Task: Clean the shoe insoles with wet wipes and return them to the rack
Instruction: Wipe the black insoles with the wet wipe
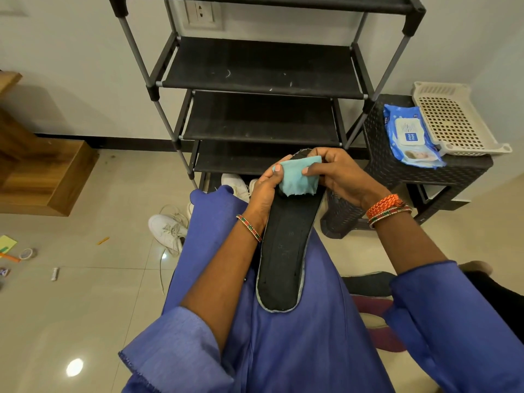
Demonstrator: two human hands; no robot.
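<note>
Blue sleeves frame a black insole held over the lap, a wet wipe pressed to its far end.

Left hand cups the insole's far left edge from beneath, its fingers closed on the insole and pinching the wipe's corner. Right hand arches over from the right, fingers curled tight, thumb pressing the pale blue wipe down onto the insole. Both forearms angle inward, bangles at the wrists. Beyond stands the black rack; the wipes pack lies on a dark woven surface to the right, beside a white basket.
</note>
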